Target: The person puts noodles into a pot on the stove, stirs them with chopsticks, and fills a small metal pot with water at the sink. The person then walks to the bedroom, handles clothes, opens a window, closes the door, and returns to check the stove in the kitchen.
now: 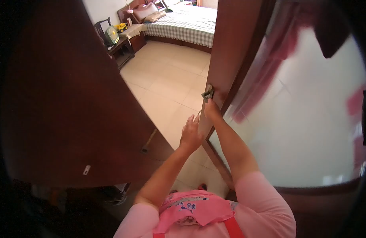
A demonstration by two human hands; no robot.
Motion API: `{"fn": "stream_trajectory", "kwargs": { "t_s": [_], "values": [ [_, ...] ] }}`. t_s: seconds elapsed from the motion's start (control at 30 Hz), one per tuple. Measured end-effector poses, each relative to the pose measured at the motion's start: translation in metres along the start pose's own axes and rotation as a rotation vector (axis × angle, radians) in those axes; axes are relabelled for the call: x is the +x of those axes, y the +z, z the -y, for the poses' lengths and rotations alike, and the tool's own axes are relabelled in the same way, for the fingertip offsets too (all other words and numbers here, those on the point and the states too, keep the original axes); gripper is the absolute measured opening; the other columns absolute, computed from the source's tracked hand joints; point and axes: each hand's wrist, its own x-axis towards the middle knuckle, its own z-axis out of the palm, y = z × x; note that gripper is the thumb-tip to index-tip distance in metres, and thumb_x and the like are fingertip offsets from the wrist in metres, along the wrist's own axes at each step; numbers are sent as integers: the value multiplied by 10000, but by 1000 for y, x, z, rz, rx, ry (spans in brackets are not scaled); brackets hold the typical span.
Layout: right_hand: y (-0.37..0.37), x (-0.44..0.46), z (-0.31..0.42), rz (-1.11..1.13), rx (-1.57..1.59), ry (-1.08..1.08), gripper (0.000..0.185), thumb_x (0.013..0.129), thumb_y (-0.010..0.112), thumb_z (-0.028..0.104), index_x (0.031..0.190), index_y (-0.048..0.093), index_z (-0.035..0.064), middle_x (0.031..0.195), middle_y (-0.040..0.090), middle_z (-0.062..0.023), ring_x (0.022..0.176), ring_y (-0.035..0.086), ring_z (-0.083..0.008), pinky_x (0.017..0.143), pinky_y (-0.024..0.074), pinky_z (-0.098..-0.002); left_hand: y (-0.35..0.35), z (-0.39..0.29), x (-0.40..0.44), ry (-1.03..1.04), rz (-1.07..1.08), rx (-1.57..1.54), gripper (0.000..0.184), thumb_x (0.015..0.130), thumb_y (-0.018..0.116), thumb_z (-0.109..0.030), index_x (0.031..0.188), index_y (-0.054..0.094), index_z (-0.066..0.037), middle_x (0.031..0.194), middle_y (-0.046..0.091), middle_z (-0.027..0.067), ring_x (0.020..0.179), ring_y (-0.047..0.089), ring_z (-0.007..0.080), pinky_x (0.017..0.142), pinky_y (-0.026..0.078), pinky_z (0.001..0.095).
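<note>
My right hand (211, 109) is closed at the lower end of a metal door handle (207, 93), which is fixed to the brown wooden door (232, 43) on the right. Just left of it, my left hand (191, 133) is raised beside the door's edge. Its fingers point up and look stretched out, with nothing visible in them. A thin curved piece shows between the two hands, too small to make out. How my right fingers wrap the handle is partly hidden by the hand itself.
A dark wooden door leaf (79, 99) fills the left, with a metal handle (149, 142) on it. Frosted glass (294, 111) is at right. Beyond the doorway are a tiled floor (163, 75), a checked bed (187, 23) and a side table (121, 51) with a green fan (112, 35).
</note>
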Motion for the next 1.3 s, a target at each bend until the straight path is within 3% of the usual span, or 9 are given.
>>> {"fn": "stream_trajectory", "kwargs": {
  "t_s": [0.07,0.27,0.3,0.4,0.53,0.67,1.07,1.3],
  "values": [
    [-10,0,7,134,-120,-4,277,924,444,186,1127,542,24,1117,596,-224,1041,580,-379,876,462,-471,-1,-16,13,31,-26,-1,667,785,606,-94,1374,315,22,1386,337,286,1280,351,428,1061,323,443],
    [-36,-3,8,203,-134,-124,286,897,468,247,1066,548,30,1068,600,-226,1029,585,-380,853,474,-479,3,-55,37,106,-12,-61,673,775,593,-77,1379,315,23,1378,343,289,1276,359,436,1044,347,450],
    [-35,-2,6,172,-166,-135,341,894,508,329,1053,552,31,1015,624,-175,972,622,-325,843,482,-451,2,-59,37,128,-46,-117,624,768,553,-52,1358,363,21,1379,349,286,1262,372,460,1005,365,505],
    [-24,-2,-14,151,9,-205,284,897,503,279,1013,529,21,990,598,-196,958,595,-349,808,458,-443,9,-59,47,187,-54,-70,647,745,549,-43,1360,358,24,1389,331,285,1272,362,463,1026,356,504],
    [-33,-13,0,116,83,-188,285,895,507,273,1030,525,22,1005,593,-196,969,590,-349,820,454,-440,18,-71,58,222,-2,-85,674,730,536,-34,1373,339,10,1396,325,277,1306,306,467,1099,239,531],
    [-32,-47,0,92,161,-172,288,893,512,266,1046,520,23,1021,589,-195,981,585,-349,832,451,-438,26,-72,53,249,-35,25,674,732,530,-32,1376,335,-3,1398,324,271,1322,275,464,1106,200,551],
    [-56,-27,27,59,195,-190,306,886,524,248,1095,507,25,1068,575,-194,1014,569,-349,867,440,-430,23,-71,29,236,-25,-66,659,739,530,-27,1370,340,-13,1388,341,256,1318,278,462,1033,314,556],
    [-57,-51,24,54,212,-164,322,883,532,237,1124,499,27,1095,567,-194,1034,560,-349,888,433,-426,2,-92,11,161,92,-124,634,767,495,-14,1379,328,4,1429,290,276,1285,331,460,1061,324,485]
  ]
}}
